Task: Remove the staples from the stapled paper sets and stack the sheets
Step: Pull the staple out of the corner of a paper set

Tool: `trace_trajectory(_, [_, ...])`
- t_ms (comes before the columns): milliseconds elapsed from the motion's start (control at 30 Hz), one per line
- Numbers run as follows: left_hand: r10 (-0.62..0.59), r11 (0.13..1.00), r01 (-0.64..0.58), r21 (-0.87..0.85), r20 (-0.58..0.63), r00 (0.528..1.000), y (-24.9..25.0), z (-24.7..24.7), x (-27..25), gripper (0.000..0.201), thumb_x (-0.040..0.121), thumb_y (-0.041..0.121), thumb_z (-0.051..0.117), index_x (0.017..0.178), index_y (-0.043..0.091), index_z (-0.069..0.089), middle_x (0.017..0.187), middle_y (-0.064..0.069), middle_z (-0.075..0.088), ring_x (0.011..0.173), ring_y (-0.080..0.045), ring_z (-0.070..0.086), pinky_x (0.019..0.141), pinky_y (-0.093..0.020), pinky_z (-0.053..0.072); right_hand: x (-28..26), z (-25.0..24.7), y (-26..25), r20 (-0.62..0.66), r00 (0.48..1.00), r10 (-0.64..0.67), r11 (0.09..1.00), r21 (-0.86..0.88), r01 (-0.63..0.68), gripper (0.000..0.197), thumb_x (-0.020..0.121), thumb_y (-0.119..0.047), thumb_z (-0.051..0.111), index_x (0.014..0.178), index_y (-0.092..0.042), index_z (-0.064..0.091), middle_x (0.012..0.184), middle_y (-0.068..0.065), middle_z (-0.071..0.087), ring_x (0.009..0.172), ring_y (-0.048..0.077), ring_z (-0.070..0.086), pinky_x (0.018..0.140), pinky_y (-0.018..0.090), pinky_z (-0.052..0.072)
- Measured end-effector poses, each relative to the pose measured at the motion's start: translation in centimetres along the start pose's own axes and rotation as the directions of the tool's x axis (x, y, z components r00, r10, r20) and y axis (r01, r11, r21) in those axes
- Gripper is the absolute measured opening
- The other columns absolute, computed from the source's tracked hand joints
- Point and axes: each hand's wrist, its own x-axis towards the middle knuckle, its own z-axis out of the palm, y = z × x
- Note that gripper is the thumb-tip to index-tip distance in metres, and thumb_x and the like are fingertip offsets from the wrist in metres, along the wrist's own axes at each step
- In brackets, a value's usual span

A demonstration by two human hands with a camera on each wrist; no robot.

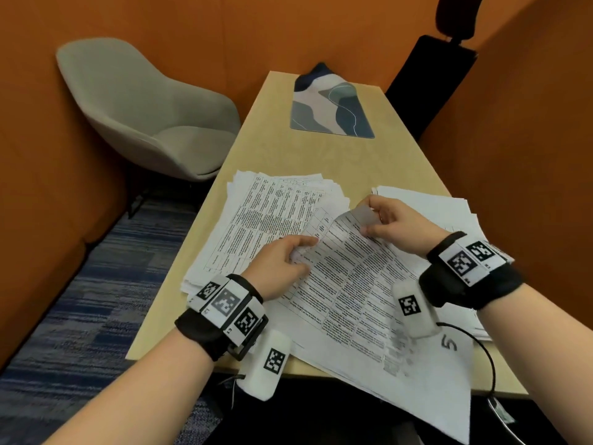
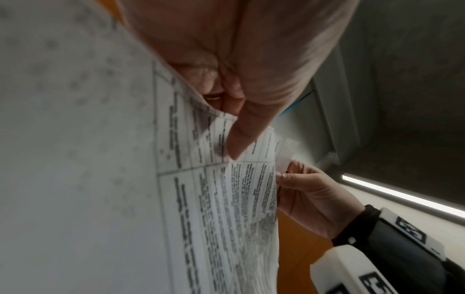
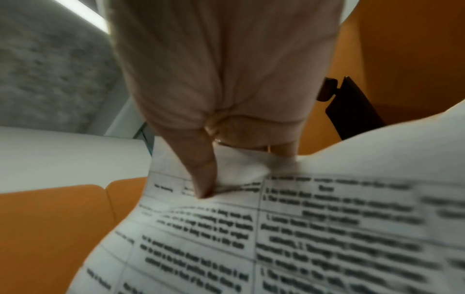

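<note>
Mid-frame, the left hand pinches the paper set at its edge while the right hand grips the folded top corner (no staple visible). Best to hold the sheets flat and peel slowly to avoid tearing.
</note>
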Motion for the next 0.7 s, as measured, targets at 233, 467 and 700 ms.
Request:
trace_trajectory(233, [0.036,0.986,-0.047,-0.162,-0.07,0.997,0.7,0.1,-0.2,0.041,0.083,0.003,0.064,0.12,0.019,0.056,0.115,0.004,0.064,0.106,-0.013,0.061,0.098,-0.036,0.046,2.0,0.8,-0.1,-0.177,0.984,0.005,0.991,-0.131,-0.028,0.05,0.082,-0.007,0.067,0.126,-0.015,0.045,0.069,-0.005,0.054,0.06,0.011,0.054,0.056,0.027,0.046])
trace_trajectory(467, [0.09,0.979,-0.116,-0.168,-0.158,0.983,0.5,-0.5,-0.2,0.05,0.083,-0.008,0.058,0.12,0.024,0.053,0.106,0.015,0.056,0.109,-0.013,0.056,0.093,-0.026,0.047,1.9,-0.1,0.5,-0.187,0.973,0.134,0.903,-0.381,-0.198,0.064,0.058,-0.048,0.08,0.111,-0.015,0.064,0.113,-0.001,0.058,0.102,0.019,0.056,0.093,0.041,0.046])
trace_trajectory(700, [0.186,0.907,-0.271,-0.323,-0.272,0.944,1.9,-3.8,-0.3,0.064,0.077,-0.011,0.063,0.113,0.039,0.048,0.096,-0.001,0.066,0.082,-0.012,0.067,0.074,-0.024,0.056,-0.7,-5.3,-3.4,-0.014,0.999,0.031,0.99,-0.136,-0.033,0.029,0.06,-0.026,0.073,0.087,-0.014,0.07,0.083,0.002,0.074,0.076,0.019,0.071,0.071,0.029,0.058])
